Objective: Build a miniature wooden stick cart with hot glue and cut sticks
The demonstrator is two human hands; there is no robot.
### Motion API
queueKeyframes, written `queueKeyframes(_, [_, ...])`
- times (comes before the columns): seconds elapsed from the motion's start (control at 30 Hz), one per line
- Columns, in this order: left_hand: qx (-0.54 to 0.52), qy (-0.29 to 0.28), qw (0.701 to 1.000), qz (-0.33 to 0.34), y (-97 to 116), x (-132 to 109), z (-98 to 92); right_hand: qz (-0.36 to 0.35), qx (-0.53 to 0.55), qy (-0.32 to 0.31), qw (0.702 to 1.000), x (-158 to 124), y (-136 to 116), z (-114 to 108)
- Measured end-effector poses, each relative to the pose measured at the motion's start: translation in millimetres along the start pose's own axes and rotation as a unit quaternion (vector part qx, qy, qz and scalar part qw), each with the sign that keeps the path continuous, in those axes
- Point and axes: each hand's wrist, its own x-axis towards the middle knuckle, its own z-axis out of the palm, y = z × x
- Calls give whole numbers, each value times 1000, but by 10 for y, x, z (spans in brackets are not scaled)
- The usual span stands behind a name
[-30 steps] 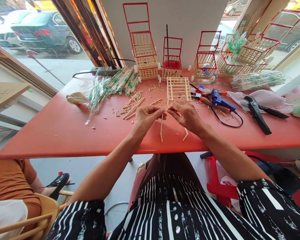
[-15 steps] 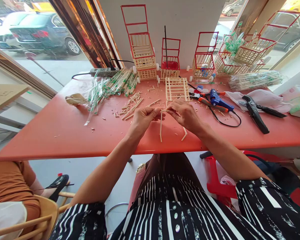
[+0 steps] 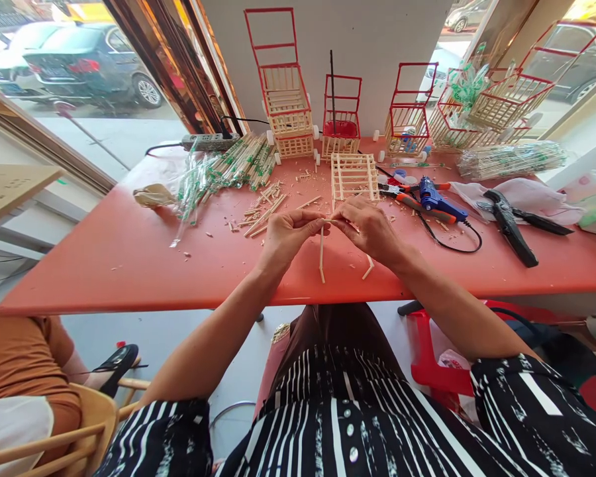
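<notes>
A small cart frame of pale wooden sticks stands on the red table, with two thin bent-ended legs reaching toward the front edge. My left hand pinches a stick joint at the near left corner of this frame, thumb against forefinger. Right beside it, my right hand is closed over the same crosspiece, its fingertips almost meeting the left ones. One stick leg hangs down below the left fingertips. Another bent stick shows under the right hand. The exact spot between the fingertips is hidden.
Loose cut sticks and wrapped chopsticks lie to the left. At right are a blue glue gun and black-handled cutters. Several red-trimmed stick carts stand along the back. A seated person's leg is at lower left.
The left fingers have shifted slightly, the forefinger now higher over the joint. The right hand keeps its hold. The whole view has moved a little.
</notes>
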Motion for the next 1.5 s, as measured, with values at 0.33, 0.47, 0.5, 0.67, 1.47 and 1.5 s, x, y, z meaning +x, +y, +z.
queueKeyframes(0.33, [7, -7, 1000, 2, 1, 17, -4, -7, -13, -5, 1000, -17, 21, 13])
queueKeyframes(0.47, [7, -17, 1000, -8, 2, 4, -20, -2, -3, -2, 1000, -15, 30, 12])
queueKeyframes(0.5, [1, -19, 1000, -13, 2, 1, -27, -1, -3, 2, 1000, -14, 33, 12])
queueKeyframes(0.67, [-4, -29, 999, -30, -37, -2, -62, 2, 2, 6, 1000, -11, 32, 8])
queueKeyframes(1.47, [-19, 8, 998, -61, -6, 11, -75, 69, 18, 60, 996, 7, -38, -195])
queueKeyframes(1.5, [-22, 9, 998, -60, 3, 7, -75, 61, 22, 50, 997, 3, -39, -186])
